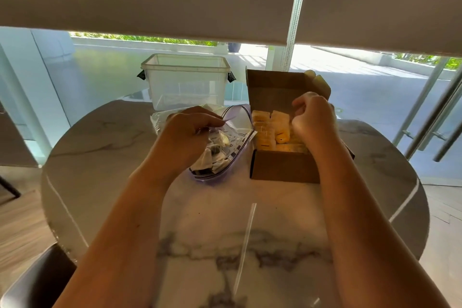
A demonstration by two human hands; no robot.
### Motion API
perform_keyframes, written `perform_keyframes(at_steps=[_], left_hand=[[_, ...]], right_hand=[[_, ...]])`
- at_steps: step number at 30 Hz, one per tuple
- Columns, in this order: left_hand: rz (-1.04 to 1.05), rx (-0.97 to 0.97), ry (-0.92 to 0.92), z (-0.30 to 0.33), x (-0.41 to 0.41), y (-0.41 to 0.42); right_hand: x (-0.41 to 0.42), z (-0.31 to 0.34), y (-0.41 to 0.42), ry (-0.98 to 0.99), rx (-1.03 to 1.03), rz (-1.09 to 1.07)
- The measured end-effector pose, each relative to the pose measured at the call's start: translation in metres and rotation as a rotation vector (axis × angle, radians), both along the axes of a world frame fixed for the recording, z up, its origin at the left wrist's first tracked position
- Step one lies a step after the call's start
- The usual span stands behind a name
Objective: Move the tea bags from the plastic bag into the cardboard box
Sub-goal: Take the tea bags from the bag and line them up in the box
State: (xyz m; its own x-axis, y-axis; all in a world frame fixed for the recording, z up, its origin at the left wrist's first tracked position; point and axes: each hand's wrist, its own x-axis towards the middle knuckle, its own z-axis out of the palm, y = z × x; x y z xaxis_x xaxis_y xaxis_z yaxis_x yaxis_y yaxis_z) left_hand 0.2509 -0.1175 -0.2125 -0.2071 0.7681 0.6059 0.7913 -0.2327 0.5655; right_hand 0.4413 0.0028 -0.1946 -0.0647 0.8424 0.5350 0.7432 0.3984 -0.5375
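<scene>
A clear zip plastic bag [235,137] lies open on the marble table, with several white tea bags [212,155] inside. My left hand [186,132] pinches the bag's upper rim and holds its mouth open. To its right stands the brown cardboard box [282,167], lid flap up, with several tea bags [270,130] packed in rows. My right hand [313,117] hovers over the box's right side with fingers curled closed; whether it holds a tea bag is hidden.
A clear plastic storage tub [185,80] with black latches stands behind the bag at the table's far edge. The round marble table [225,232] ends close behind the box. A dark chair [37,280] sits at bottom left.
</scene>
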Motion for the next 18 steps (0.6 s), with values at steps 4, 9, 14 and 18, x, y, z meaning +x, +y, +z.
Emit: perform_keyframes(at_steps=[4,9,14,18], left_hand=[[0.033,0.115,-0.066,0.0,0.001,0.001],[0.044,0.223,-0.049,0.0,-0.003,-0.001],[0.062,0.229,-0.029,0.0,-0.003,-0.001],[0.065,0.198,-0.09,0.0,-0.003,0.0]], right_hand=[[-0.014,0.018,-0.031,0.312,-0.069,0.327],[-0.049,0.013,-0.07,0.093,-0.437,0.784],[-0.087,-0.033,-0.065,-0.428,-0.204,0.71],[-0.097,-0.05,-0.06,-0.506,-0.081,0.68]])
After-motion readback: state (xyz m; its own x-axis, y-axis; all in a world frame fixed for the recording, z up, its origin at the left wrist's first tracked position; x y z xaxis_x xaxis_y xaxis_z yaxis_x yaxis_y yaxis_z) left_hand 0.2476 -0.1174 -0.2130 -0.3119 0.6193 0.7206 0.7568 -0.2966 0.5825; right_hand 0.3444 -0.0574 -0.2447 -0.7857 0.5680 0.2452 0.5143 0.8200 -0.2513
